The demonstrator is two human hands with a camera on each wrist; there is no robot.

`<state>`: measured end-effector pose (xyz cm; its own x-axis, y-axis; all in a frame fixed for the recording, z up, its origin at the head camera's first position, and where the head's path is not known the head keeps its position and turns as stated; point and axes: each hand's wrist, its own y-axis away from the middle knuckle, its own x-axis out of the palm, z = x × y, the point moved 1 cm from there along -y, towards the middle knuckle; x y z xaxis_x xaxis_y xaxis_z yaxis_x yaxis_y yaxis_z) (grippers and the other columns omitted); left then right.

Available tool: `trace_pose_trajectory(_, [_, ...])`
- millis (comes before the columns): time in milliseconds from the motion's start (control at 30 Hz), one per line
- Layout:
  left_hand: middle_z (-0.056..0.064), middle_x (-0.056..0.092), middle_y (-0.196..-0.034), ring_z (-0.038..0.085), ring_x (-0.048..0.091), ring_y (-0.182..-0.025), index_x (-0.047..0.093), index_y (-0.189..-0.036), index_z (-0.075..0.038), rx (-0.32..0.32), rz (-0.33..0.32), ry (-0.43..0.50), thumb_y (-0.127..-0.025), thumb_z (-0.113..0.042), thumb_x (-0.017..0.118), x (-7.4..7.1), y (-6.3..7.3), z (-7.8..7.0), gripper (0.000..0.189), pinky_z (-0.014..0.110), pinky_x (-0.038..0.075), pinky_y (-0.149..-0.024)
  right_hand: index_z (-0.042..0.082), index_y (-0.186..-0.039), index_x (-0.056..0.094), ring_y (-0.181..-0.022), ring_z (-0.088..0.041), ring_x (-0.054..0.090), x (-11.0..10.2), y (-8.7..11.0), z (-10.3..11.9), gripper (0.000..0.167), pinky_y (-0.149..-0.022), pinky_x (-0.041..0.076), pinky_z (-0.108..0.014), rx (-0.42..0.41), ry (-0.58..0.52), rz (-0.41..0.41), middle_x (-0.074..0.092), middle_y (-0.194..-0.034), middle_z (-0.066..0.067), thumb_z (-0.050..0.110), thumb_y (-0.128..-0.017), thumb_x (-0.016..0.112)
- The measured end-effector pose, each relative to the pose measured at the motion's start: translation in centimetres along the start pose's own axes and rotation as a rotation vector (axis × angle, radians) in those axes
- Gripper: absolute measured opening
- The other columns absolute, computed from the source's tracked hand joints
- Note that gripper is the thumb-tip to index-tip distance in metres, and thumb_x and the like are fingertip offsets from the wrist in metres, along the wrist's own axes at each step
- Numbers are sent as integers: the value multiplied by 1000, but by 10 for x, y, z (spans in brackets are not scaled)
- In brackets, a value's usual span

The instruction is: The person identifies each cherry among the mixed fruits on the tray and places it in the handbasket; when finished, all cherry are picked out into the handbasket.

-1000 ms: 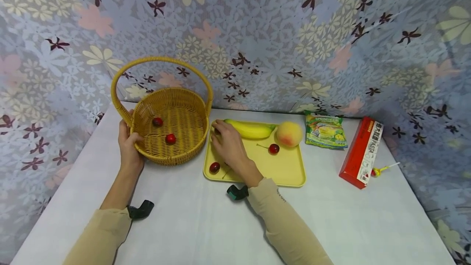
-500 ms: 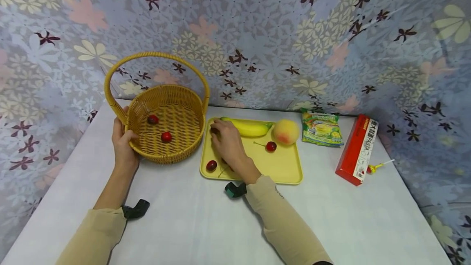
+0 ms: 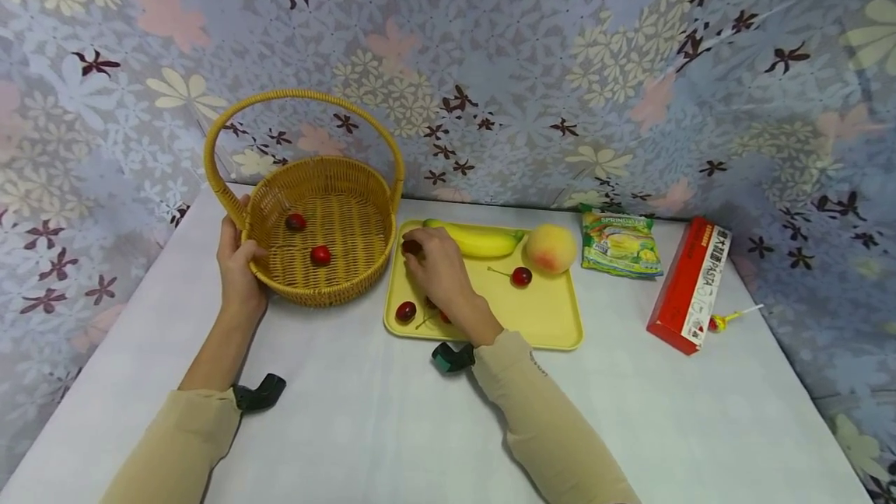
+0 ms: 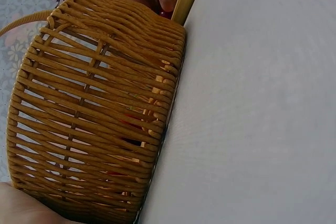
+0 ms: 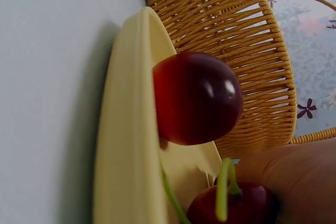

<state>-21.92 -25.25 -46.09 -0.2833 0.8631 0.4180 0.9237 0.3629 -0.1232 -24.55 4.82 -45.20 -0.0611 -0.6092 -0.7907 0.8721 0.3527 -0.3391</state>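
My left hand [image 3: 241, 267] grips the left side of a wicker basket [image 3: 329, 295], thumb over the rim, by the foot of its arched handle. Inside lie two red cherries, one nearer the back [image 3: 295, 222] and one nearer the middle [image 3: 320, 255]. Over the left part of a yellow tray [image 3: 539, 325], my right hand [image 3: 441, 271] pinches a dark red cherry [image 3: 411, 247] at its fingertips. Another cherry [image 3: 405, 312] sits at the tray's front left corner, large in the right wrist view. A stemmed cherry [image 5: 233, 203] lies below the right hand, partly hidden from the head view.
A banana [image 3: 483, 241], a peach [image 3: 551, 249] and a stemmed cherry [image 3: 521, 277] also lie on the tray. Right of it are a green packet [image 3: 621, 243], a red pasta box [image 3: 689, 286] and a lollipop [image 3: 721, 322]. Floral cloth [image 3: 525, 61] hangs behind the table.
The right hand has shifted slightly, and the cherry at its fingertips shows more clearly. More of the cherry below that hand is visible. The left hand keeps its hold on the basket.
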Motion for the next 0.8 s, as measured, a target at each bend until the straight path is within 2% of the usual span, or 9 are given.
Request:
trace_pose_trajectory(233, [2, 45, -161, 22, 39, -145, 48, -157, -22, -9, -4, -24, -81, 8, 35, 0, -1, -2, 82, 29, 35, -111, 3, -122, 75, -109, -31, 70, -1, -1, 2, 28, -98, 53, -45, 44, -33, 38, 76, -116, -13, 10, -95, 76])
trace_pose_trajectory(333, [1, 44, -161, 23, 38, -145, 48, -157, -21, -13, -7, -15, -81, 8, 35, 0, 0, -1, 82, 30, 34, -111, 2, -120, 76, -108, -32, 70, -3, -1, 3, 29, -98, 53, -45, 34, -65, -7, 77, -114, -13, 9, -92, 77])
trace_pose_trajectory(433, [1, 44, -162, 23, 38, -146, 48, -157, -22, -10, -5, -12, -81, 8, 35, 0, 0, -2, 82, 30, 34, -112, 1, -118, 76, -105, -32, 70, -8, -3, 5, 29, -95, 54, -45, 9, -109, -106, 77, -110, -14, 6, -90, 77])
trace_pose_trajectory(600, [2, 44, -162, 22, 39, -146, 49, -157, -24, 1, 4, -19, -81, 8, 35, 0, -1, -1, 83, 29, 35, -112, 3, -118, 76, -99, -29, 69, -18, -4, 10, 29, -86, 58, -44, -39, -192, -328, 76, -108, -13, 4, -89, 77])
trace_pose_trajectory(733, [2, 45, -162, 22, 39, -144, 48, -157, -23, 6, 7, -23, -82, 9, 35, -1, -1, 0, 83, 29, 35, -110, 5, -119, 76, -99, -26, 68, -25, -4, 18, 29, -87, 57, -42, -92, -256, -472, 75, -109, -10, 7, -89, 77])
trace_pose_trajectory(800, [3, 45, -161, 22, 40, -143, 48, -157, -21, 12, 2, -20, -82, 9, 35, -2, -1, 0, 82, 29, 35, -110, 4, -119, 75, -99, -26, 68, -28, -4, 24, 30, -88, 56, -42, -137, -280, -515, 74, -109, -11, 7, -90, 78])
